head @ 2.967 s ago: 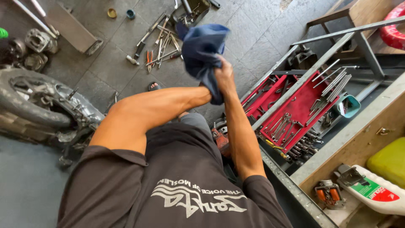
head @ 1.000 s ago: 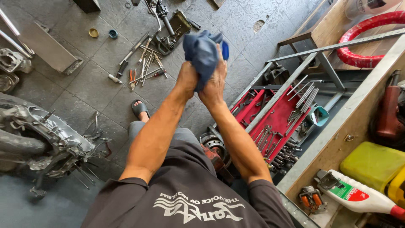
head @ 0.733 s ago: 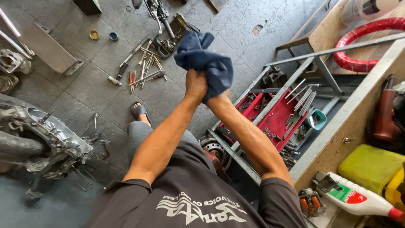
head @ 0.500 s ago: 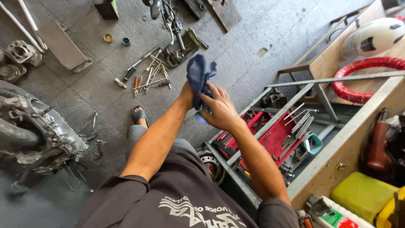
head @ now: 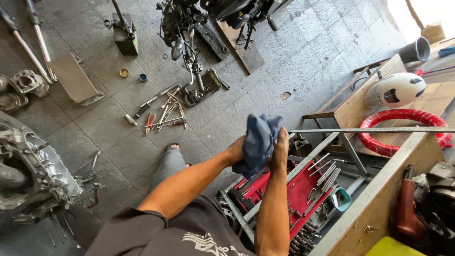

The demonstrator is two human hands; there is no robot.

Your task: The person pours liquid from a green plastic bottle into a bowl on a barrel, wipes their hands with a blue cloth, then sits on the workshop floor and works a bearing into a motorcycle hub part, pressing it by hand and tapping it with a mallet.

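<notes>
A paved stone floor (head: 303,61) fills most of the view. At the left edge sits a dismantled engine block (head: 33,175), with loose parts around it. At the top stands a stripped motorbike (head: 189,19) on a wooden plank (head: 244,50). At the right, a wooden bench (head: 360,102) carries a red hose coil (head: 403,130) and a white helmet (head: 395,90). Below the arms lies a red tool tray (head: 298,189) holding spanners in rows, inside a grey metal frame (head: 341,147). Scattered hand tools (head: 163,111) lie on the floor above the person's sandalled foot (head: 173,149).

Both forearms reach forward and meet over the near edge of the tray. A blue cloth (head: 258,144) is pressed between the two hands. The left hand (head: 235,150) closes on the cloth's left side; the right hand (head: 280,148) is laid flat against its right side, fingers extended upward. The cloth bunches above and below the palms, its upper fold standing clear above the fingertips. It touches nothing else.
</notes>
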